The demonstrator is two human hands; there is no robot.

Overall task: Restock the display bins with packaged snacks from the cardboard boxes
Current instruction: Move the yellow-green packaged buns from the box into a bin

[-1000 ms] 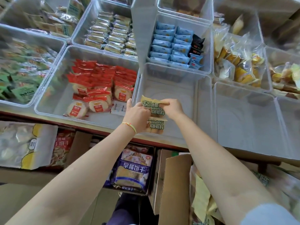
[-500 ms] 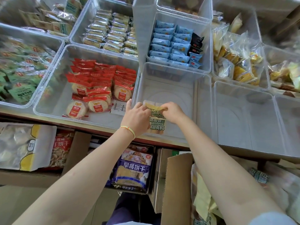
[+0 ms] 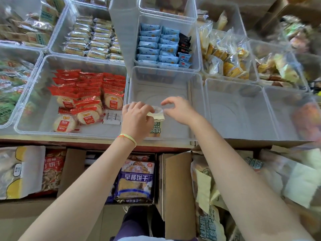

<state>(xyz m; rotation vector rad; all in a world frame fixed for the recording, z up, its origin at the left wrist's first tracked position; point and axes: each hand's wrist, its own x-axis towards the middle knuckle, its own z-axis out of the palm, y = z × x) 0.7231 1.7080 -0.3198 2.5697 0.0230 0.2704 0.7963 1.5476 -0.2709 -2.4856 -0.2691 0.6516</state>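
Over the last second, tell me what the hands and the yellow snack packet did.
The right hand let go of the yellow snack packet and lifted off, fingers loosely curled. The left hand still pinches its top edge, and the packet now stands lower against the near wall of the clear bin. The other bins are unchanged.

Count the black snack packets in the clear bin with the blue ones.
3 black snack packets visible, stacked along the right edge of the clear plastic bin, beside the blue packets; more may be hidden beneath.

Red-topped cracker packs (image 3: 86,94), pale blue packets (image 3: 156,46) — clear bins (image 3: 234,110), brown cardboard box (image 3: 180,188).
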